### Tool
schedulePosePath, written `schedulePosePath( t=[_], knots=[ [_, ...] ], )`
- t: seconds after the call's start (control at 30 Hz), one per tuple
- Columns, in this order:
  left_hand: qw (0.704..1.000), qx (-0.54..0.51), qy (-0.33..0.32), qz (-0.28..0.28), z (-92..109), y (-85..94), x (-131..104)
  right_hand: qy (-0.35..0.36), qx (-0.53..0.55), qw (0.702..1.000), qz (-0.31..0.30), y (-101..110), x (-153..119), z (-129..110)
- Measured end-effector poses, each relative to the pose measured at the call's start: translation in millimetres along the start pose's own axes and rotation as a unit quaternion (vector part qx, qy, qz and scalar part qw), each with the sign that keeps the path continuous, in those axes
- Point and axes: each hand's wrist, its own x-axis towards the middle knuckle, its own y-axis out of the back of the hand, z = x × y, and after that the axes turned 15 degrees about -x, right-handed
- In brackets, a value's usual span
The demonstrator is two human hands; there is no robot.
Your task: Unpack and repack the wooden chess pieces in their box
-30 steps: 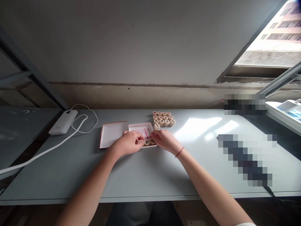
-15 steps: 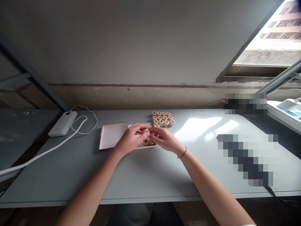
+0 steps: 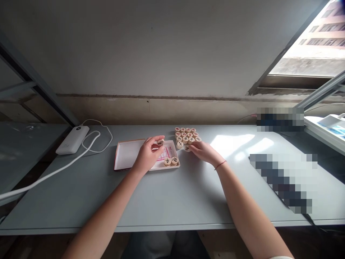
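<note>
Between thumb and fingers, my left hand (image 3: 148,154) pinches a round wooden Chinese chess piece (image 3: 160,142) with a black character, above the open box (image 3: 159,168). Two more black-marked pieces (image 3: 170,161) lie in the box's right front corner, beside a sheet with pink lines. My right hand (image 3: 204,151) is closed on another chess piece (image 3: 186,148), down by the front row of the grouped pieces. Several pieces with red and black characters stand in rows as a block (image 3: 187,134) at the back. One black piece (image 3: 179,145) sits at the block's front left.
The box's white-lined lid (image 3: 126,158) lies flat left of the box. A white power bank (image 3: 72,140) with a cable (image 3: 59,175) rests at the left. Blurred dark objects (image 3: 283,180) are on the right of the grey table (image 3: 161,208).
My hands were together over the box and have parted. The right hand has moved right with a piece to the block's front row, while the left keeps a piece over the box.
</note>
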Motion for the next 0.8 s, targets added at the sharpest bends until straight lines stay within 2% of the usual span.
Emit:
schedulePosePath(
  t=[0.1, 0.2, 0.27, 0.37, 0.43, 0.53, 0.63, 0.7, 0.8],
  knots=[
    [0.999, 0.027, -0.019, -0.014, -1.6, -1.1, -0.4, -0.013, -0.042, 0.999, 0.023, -4.0, 1.5, 1.5],
    [0.995, 0.071, -0.061, -0.033, -4.2, -3.7, -3.0, -0.014, -0.044, 0.994, 0.102, -1.3, -5.3, -7.6],
    [0.988, 0.108, -0.101, -0.047, -7.4, -6.8, -5.8, 0.045, 0.028, 0.990, 0.131, 1.2, -14.6, -21.9],
    [0.966, 0.175, -0.176, -0.067, -13.1, -12.7, -10.4, 0.169, 0.164, 0.965, 0.116, -0.2, -30.4, -49.5],
    [0.951, 0.211, -0.216, -0.072, -15.4, -15.8, -12.9, 0.194, 0.185, 0.953, 0.139, -4.3, -37.4, -63.2],
    [0.939, 0.238, -0.233, -0.085, -14.5, -16.8, -14.6, 0.164, 0.145, 0.957, 0.193, -8.2, -37.6, -64.9],
    [0.931, 0.283, -0.196, -0.123, -10.5, -12.9, -13.8, 0.103, 0.058, 0.969, 0.216, -5.2, -28.5, -45.5],
    [0.922, 0.322, -0.157, -0.150, -8.8, -9.0, -12.5, 0.061, -0.016, 0.978, 0.198, -1.4, -21.6, -29.4],
    [0.907, 0.361, -0.108, -0.187, -9.7, -4.5, -11.1, 0.016, -0.082, 0.987, 0.139, 1.4, -15.2, -14.0]
  ],
)
